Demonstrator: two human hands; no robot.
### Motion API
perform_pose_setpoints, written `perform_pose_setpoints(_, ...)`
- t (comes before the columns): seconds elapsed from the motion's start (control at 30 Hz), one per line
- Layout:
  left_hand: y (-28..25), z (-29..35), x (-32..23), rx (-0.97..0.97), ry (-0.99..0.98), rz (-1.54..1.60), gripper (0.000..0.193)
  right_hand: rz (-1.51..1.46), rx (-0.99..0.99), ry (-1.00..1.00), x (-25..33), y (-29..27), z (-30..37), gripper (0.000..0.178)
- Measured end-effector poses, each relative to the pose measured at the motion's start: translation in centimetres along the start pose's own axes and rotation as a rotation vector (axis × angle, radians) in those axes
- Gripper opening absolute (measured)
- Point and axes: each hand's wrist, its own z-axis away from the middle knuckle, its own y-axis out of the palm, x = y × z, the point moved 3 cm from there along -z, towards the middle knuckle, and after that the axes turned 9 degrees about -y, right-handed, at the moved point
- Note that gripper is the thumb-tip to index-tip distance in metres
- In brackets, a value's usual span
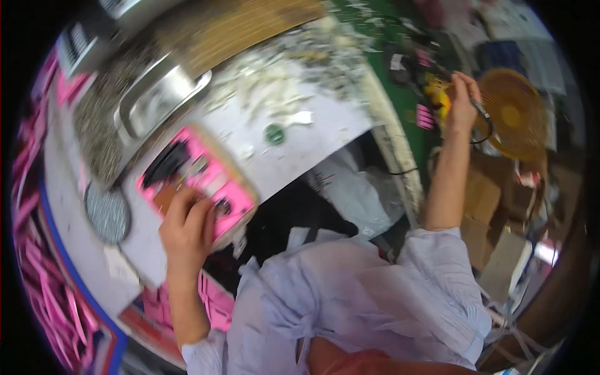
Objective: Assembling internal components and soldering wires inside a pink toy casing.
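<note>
On the left, a pink block-shaped holder (pixel 232 185) lies on the white worktop, with a black curved part (pixel 164 164) and small metal pieces set in it. My left hand (pixel 186 228) reaches over its near edge, fingers bent together beside a brown piece (pixel 165 196); what they grip is hidden. Far out to the right, my right hand (pixel 462 106) is raised with its fingers curled, near a yellow object (pixel 437 94). A thin dark curved thing (pixel 485 117) runs beside this hand. Blur hides what those fingers hold.
Many pale and grey small pieces (pixel 275 81) cover the worktop's far part, with a green round item (pixel 274 134) nearer. A metal tray (pixel 156 100) stands far left. An amber bowl (pixel 514 115) and cardboard boxes (pixel 478 200) are at right; pink strips (pixel 50 294) hang at left.
</note>
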Motion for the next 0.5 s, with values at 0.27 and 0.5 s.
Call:
perform_pose_setpoints(0.27,-2.4,1.3,0.5,-0.038,-0.069,0.085,0.028,-0.389,0.163,0.379,-4.8,-1.9,-1.5,0.017)
perform_pose_setpoints(0.5,-1.3,1.8,0.8,-0.08,0.016,0.062,0.033,-0.044,0.166,0.234,-4.0,1.2,-3.4,0.013)
